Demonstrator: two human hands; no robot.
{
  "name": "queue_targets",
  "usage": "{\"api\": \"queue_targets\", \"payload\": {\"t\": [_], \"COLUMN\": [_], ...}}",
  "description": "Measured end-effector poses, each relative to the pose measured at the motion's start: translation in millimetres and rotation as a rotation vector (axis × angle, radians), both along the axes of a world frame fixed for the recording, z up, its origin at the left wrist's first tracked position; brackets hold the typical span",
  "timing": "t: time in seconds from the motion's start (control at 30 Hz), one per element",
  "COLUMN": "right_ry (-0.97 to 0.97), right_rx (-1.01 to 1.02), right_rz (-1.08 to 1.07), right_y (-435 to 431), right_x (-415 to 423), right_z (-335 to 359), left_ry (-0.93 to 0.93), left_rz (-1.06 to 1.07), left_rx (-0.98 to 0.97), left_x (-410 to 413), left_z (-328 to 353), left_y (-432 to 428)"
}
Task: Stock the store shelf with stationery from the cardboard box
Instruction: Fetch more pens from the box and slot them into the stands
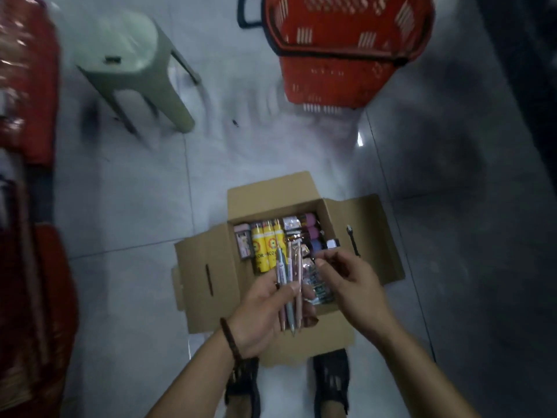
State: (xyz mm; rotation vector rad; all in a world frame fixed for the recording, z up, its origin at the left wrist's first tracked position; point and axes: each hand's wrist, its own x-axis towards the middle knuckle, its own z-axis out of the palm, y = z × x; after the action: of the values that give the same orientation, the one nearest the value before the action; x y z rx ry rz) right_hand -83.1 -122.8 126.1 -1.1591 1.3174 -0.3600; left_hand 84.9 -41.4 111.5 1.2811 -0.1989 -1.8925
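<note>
An open cardboard box (208, 276) sits on the floor with its flaps spread. Inside lie yellow tubes (265, 245), small packets and purple rolls (312, 229). My left hand (265, 315) grips a bunch of pastel pens (289, 285), their tips pointing toward me, above the box's near side. My right hand (349, 282) hovers just right of the pens with curled fingers, and its fingertips seem to pinch something small that I cannot make out.
A green plastic stool (132, 64) stands at the far left, and a red shopping basket (340, 46) at the far middle. Red packaged goods (27, 86) line the left edge. A dark shelf edge runs along the right. My sandalled feet stand just behind the box.
</note>
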Motion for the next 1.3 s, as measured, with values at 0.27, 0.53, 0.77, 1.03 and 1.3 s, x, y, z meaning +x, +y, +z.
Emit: {"api": "queue_targets", "payload": {"t": [0.27, 0.53, 0.77, 1.03, 1.3], "right_ry": [-0.311, -0.463, -0.563, -0.661, -0.808], "right_rx": [0.022, -0.002, -0.194, -0.287, -0.27], "right_rz": [0.249, 0.449, 0.731, 1.105, 1.309], "right_y": [-0.5, 82.5, 217.8, 455.1, 690.4], "right_x": [94.0, 173.5, 253.0, 314.0, 323.2], "right_z": [241.4, 432.4, 557.9, 637.3, 671.6], "left_ry": [0.086, 0.052, -0.198, -0.375, -0.488], "left_rz": [0.049, 0.418, 0.824, 1.159, 1.42], "left_rx": [-0.094, -0.314, -0.341, -0.441, -0.426], "left_x": [76.9, 102.8, 128.2, 128.6, 92.6], "left_z": [246.1, 434.3, 560.1, 631.2, 653.0], "left_y": [44.7, 152.7, 299.7, 556.8, 792.1]}}
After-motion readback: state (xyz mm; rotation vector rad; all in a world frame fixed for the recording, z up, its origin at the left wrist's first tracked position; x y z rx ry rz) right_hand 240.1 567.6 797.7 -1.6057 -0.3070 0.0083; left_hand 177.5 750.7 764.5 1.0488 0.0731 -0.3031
